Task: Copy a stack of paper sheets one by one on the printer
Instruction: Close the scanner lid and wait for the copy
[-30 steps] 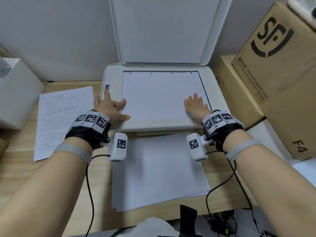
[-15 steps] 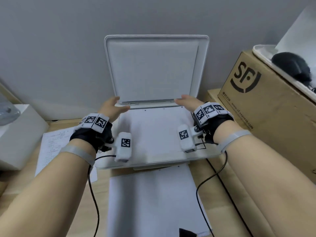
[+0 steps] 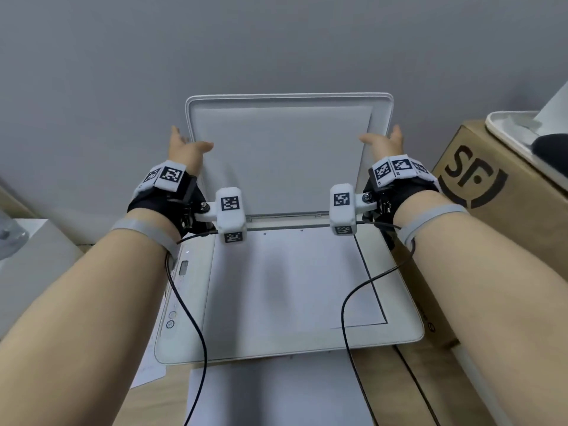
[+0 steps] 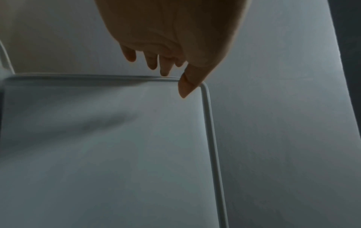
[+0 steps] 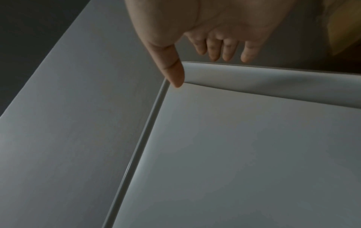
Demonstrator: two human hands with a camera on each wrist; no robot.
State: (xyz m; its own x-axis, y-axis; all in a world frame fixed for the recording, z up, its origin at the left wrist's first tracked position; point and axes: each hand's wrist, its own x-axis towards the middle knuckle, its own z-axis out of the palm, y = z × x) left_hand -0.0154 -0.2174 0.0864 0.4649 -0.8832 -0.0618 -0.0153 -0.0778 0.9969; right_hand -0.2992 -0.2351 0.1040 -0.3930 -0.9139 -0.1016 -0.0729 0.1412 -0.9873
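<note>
The white printer (image 3: 181,339) has its lid (image 3: 282,155) raised upright against the wall. A blank-looking sheet (image 3: 285,278) lies flat on the scanner glass. My left hand (image 3: 190,139) is up at the lid's left upper corner and my right hand (image 3: 381,135) at its right upper corner. Both hands are spread. In the left wrist view the left hand (image 4: 170,77) has its thumb in front of the lid (image 4: 117,138) and its fingers past the top edge. The right hand (image 5: 201,71) stands the same way at the lid (image 5: 244,146). I cannot tell whether either hand touches it.
A paper stack (image 3: 270,392) lies on the wooden desk in front of the printer, and a printed sheet (image 3: 147,373) pokes out at its left. A cardboard box (image 3: 491,192) carrying a white tray (image 3: 516,130) stands close on the right. A white box (image 3: 30,256) sits at the left.
Both hands left the sheet on the glass and rose to the upper corners of the raised lid. The head view tilted upward.
</note>
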